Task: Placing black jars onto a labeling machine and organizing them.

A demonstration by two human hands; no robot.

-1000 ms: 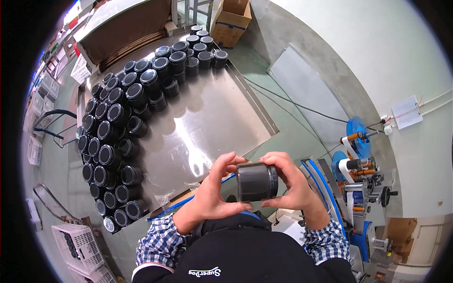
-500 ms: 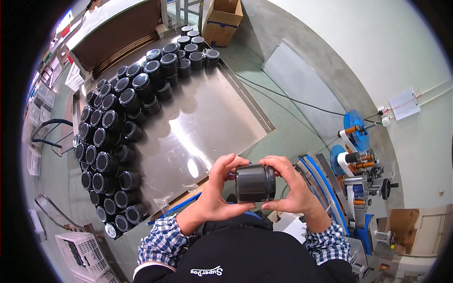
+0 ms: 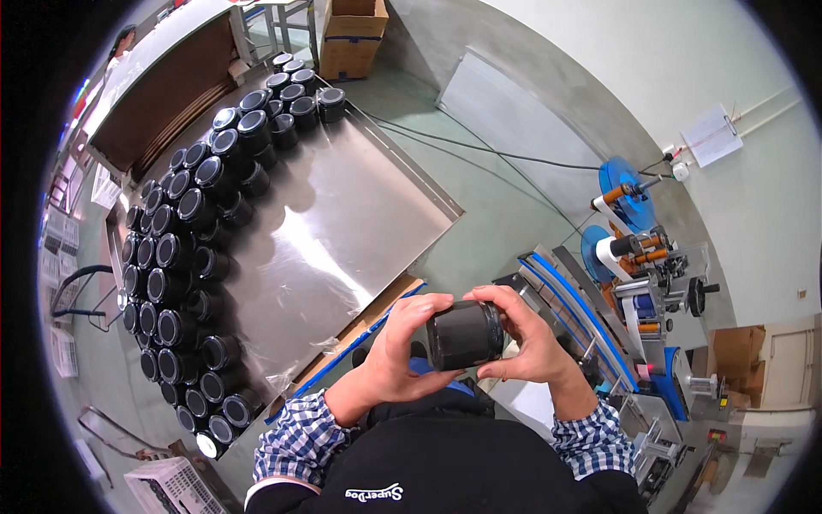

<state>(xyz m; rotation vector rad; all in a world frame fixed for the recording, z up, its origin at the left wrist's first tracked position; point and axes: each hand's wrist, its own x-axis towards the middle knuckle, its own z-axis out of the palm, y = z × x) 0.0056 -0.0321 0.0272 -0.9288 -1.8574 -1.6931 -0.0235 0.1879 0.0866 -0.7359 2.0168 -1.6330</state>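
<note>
A dark, glossy jar (image 3: 464, 336) lies on its side between my two hands, held in front of my chest. My left hand (image 3: 401, 344) grips its left end, thumb below and fingers above. Around the right end curls my right hand (image 3: 528, 336), its thumb under the rim. Beyond them, to the left, a metal-topped table (image 3: 312, 231) carries many black lidded jars (image 3: 195, 207) packed together, some stacked on others. One jar at the near corner has a pale top (image 3: 207, 445).
To my right stands a labelling machine (image 3: 646, 300) with blue reels (image 3: 623, 190) and a blue-edged conveyor (image 3: 582, 321). A cable (image 3: 497, 152) crosses behind the table. A cardboard box (image 3: 352, 43) stands at the back, a white crate (image 3: 174, 486) at the lower left. Another person (image 3: 122, 43) is far left.
The view has swung to the right, so the table and jars appear farther left. The held jar has tilted slightly, its right end higher; both hands still hold it.
</note>
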